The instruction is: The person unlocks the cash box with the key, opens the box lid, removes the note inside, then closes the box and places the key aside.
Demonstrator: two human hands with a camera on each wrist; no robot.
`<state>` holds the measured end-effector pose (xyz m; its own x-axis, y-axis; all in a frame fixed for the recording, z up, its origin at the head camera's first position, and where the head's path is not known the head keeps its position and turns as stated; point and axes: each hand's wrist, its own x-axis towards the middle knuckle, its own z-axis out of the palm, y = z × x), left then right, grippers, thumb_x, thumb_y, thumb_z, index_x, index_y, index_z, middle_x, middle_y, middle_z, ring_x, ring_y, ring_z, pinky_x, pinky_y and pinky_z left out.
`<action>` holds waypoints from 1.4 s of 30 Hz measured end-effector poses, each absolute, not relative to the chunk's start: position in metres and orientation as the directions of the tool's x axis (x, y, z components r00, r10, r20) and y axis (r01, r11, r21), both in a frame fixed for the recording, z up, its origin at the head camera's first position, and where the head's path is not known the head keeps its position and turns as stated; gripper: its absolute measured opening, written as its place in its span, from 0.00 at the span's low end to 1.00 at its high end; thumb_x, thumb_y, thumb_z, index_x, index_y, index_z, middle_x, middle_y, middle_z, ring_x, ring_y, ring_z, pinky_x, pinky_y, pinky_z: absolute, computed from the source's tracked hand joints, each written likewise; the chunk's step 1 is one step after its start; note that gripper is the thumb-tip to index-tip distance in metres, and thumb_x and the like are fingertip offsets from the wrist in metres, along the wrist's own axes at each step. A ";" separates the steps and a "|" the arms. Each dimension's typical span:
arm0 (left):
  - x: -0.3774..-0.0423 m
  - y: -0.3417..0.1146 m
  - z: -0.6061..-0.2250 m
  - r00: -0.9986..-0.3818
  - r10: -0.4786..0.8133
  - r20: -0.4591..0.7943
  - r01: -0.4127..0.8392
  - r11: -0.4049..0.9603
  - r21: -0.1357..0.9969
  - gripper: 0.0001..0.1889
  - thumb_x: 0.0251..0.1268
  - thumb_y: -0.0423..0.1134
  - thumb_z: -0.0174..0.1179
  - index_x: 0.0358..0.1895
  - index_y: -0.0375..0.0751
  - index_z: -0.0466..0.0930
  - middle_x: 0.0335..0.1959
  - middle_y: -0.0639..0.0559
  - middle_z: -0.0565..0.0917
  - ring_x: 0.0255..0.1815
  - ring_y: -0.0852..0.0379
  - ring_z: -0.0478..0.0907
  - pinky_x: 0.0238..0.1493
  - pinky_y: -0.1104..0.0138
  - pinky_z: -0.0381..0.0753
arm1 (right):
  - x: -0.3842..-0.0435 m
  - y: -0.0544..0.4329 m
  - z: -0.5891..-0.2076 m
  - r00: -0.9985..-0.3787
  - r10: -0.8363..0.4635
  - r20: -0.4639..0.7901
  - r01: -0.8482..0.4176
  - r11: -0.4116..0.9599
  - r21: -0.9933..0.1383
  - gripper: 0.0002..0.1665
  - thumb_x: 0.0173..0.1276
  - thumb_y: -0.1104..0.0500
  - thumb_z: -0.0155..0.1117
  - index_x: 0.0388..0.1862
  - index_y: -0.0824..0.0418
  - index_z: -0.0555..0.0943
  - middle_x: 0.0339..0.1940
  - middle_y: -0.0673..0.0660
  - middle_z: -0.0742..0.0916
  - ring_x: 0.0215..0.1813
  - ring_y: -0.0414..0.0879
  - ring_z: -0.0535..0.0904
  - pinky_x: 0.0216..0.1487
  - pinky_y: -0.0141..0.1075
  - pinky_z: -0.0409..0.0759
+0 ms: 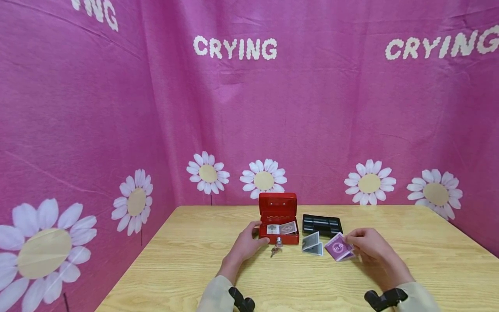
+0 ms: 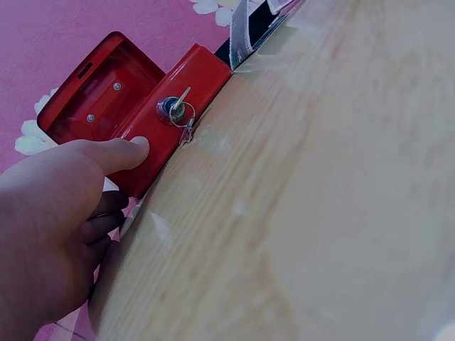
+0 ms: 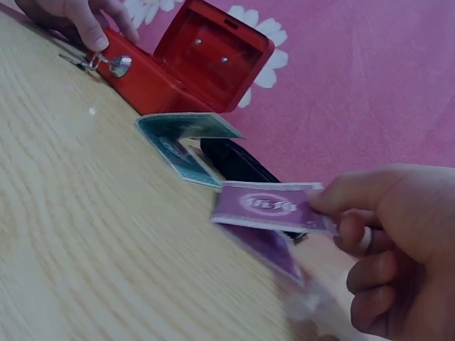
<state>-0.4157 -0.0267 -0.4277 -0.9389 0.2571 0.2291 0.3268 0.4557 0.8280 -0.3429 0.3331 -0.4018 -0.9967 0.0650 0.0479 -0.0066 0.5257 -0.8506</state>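
A small red cash box [image 1: 279, 238] stands with its lid [image 2: 99, 89] raised, and folded notes [image 1: 287, 228] lie inside. Keys on a ring [image 2: 186, 128] hang from its front lock. My left hand [image 1: 246, 242] grips the box's left front corner, thumb [image 2: 131, 153] on the front face and the other fingers round the side. Between thumb and fingers my right hand [image 1: 368, 243] pinches a purple folded play banknote [image 3: 266, 204], whose lower half hangs open. A grey-green folded banknote [image 1: 312, 243] stands on the table between the box and the purple one.
Behind the folded banknotes lies a black compartment tray [image 1: 322, 225], right of the cash box. Everything rests on a light wooden table [image 1: 175, 260]. A pink cloth [image 1: 312, 108] with daisies and lettering hangs behind the table and along its left.
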 end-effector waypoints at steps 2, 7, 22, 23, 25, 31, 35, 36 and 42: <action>-0.416 -0.027 -0.428 -0.939 0.256 0.230 0.328 0.457 0.827 0.32 0.64 0.41 0.66 0.70 0.41 0.67 0.64 0.38 0.77 0.68 0.39 0.71 0.70 0.40 0.66 | -0.344 0.332 -0.402 -0.996 0.086 0.038 0.013 0.522 -0.853 0.16 0.69 0.58 0.60 0.44 0.73 0.81 0.17 0.49 0.74 0.17 0.39 0.63 0.17 0.30 0.61; -0.418 -0.027 -0.430 -0.941 0.253 0.225 0.321 0.457 0.829 0.32 0.65 0.41 0.66 0.70 0.42 0.67 0.64 0.39 0.77 0.68 0.40 0.71 0.70 0.40 0.66 | -0.342 0.331 -0.399 -0.994 0.105 0.007 0.048 0.513 -0.857 0.17 0.71 0.57 0.58 0.46 0.71 0.80 0.18 0.50 0.74 0.18 0.40 0.63 0.18 0.30 0.61; -0.418 -0.026 -0.429 -0.943 0.252 0.217 0.314 0.456 0.833 0.32 0.65 0.42 0.66 0.71 0.43 0.67 0.65 0.39 0.77 0.69 0.40 0.71 0.71 0.40 0.65 | -0.343 0.327 -0.388 -0.986 0.137 0.094 0.012 0.623 -0.782 0.24 0.68 0.49 0.62 0.52 0.67 0.80 0.29 0.54 0.78 0.26 0.44 0.68 0.18 0.32 0.66; -0.418 -0.027 -0.429 -0.942 0.253 0.220 0.316 0.456 0.832 0.32 0.65 0.42 0.66 0.71 0.43 0.67 0.65 0.39 0.77 0.69 0.40 0.71 0.71 0.40 0.65 | -0.343 0.326 -0.388 -0.986 0.132 0.105 0.002 0.630 -0.777 0.23 0.68 0.50 0.62 0.51 0.67 0.80 0.29 0.55 0.79 0.27 0.44 0.69 0.19 0.32 0.66; -0.418 -0.027 -0.429 -0.941 0.256 0.223 0.320 0.453 0.832 0.32 0.65 0.42 0.66 0.71 0.42 0.67 0.65 0.39 0.77 0.69 0.39 0.71 0.70 0.40 0.65 | -0.344 0.324 -0.388 -0.984 0.124 0.131 -0.023 0.636 -0.771 0.22 0.67 0.51 0.63 0.50 0.68 0.80 0.30 0.55 0.81 0.27 0.44 0.70 0.18 0.32 0.66; -0.418 -0.027 -0.429 -0.939 0.258 0.228 0.326 0.454 0.829 0.32 0.65 0.41 0.66 0.71 0.41 0.67 0.64 0.38 0.77 0.68 0.39 0.71 0.70 0.40 0.66 | -0.345 0.318 -0.388 -0.979 0.110 0.174 -0.061 0.649 -0.758 0.19 0.69 0.54 0.62 0.47 0.70 0.80 0.31 0.57 0.82 0.32 0.44 0.74 0.25 0.31 0.73; -0.418 -0.027 -0.430 -0.938 0.259 0.229 0.328 0.456 0.827 0.32 0.65 0.42 0.66 0.71 0.41 0.67 0.65 0.38 0.77 0.69 0.39 0.71 0.71 0.41 0.66 | -0.345 0.316 -0.386 -0.975 0.110 0.194 -0.073 0.665 -0.744 0.18 0.71 0.54 0.61 0.47 0.69 0.81 0.34 0.59 0.83 0.35 0.46 0.75 0.31 0.32 0.74; -0.418 -0.027 -0.430 -0.938 0.259 0.230 0.328 0.455 0.828 0.32 0.64 0.42 0.66 0.71 0.41 0.67 0.65 0.38 0.77 0.69 0.39 0.71 0.71 0.41 0.66 | -0.345 0.315 -0.386 -0.974 0.111 0.197 -0.074 0.668 -0.741 0.18 0.71 0.54 0.61 0.47 0.69 0.81 0.34 0.59 0.83 0.36 0.46 0.75 0.32 0.31 0.75; -0.417 -0.027 -0.429 -0.940 0.257 0.226 0.324 0.460 0.827 0.32 0.65 0.41 0.66 0.71 0.41 0.66 0.65 0.38 0.77 0.69 0.39 0.70 0.71 0.40 0.65 | -0.345 0.313 -0.383 -0.971 0.091 0.223 -0.100 0.691 -0.716 0.20 0.71 0.51 0.62 0.48 0.67 0.82 0.34 0.57 0.83 0.36 0.45 0.74 0.33 0.33 0.75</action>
